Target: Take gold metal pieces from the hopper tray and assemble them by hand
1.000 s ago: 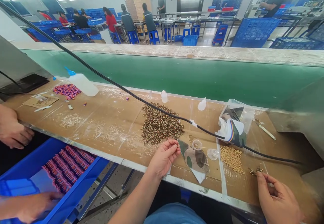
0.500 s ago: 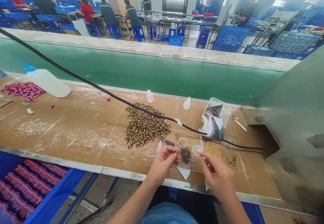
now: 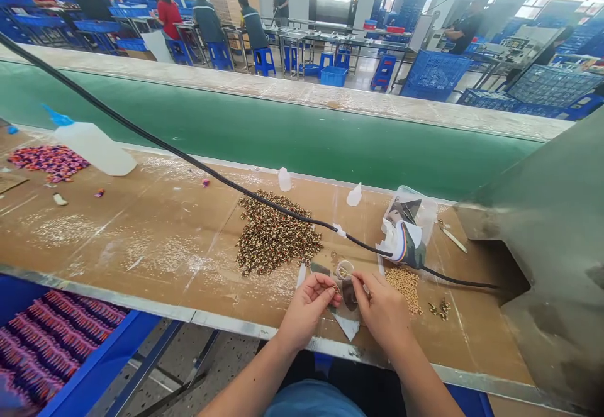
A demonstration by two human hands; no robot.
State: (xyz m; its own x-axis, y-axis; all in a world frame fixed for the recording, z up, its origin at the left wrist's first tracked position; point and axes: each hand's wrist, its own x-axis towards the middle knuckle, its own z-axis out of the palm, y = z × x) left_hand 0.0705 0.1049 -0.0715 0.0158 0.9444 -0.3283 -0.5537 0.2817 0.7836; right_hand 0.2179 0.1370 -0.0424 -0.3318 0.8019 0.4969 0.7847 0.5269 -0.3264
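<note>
My left hand (image 3: pixel 306 311) is closed, thumb and fingertips pinching a small gold-coloured metal piece (image 3: pixel 336 290). To its right, my right hand (image 3: pixel 384 309) pinches the end of a thin yellowish stick (image 3: pixel 346 272). The stick's other end lies over a small round clear cup (image 3: pixel 344 269). Under both hands is a patch of camouflage cloth (image 3: pixel 350 294) with a white corner. A big heap of gold and dark metal pieces (image 3: pixel 276 234) lies just left of the cup. Small tan beads (image 3: pixel 404 288) are spread right of my right hand.
A black cable (image 3: pixel 212 178) crosses above the bench. Two small white bottles, a clear plastic box (image 3: pixel 427 216) and a large white jug (image 3: pixel 97 146) stand along the back. A metal housing (image 3: pixel 552 247) rises at right. Beyond the green conveyor belt (image 3: pixel 264 127), people sit working.
My right hand has moved left from the clear round lid to the thin stick at the cup. The lid is now hidden. My left hand keeps its pinch. The view has shifted slightly.
</note>
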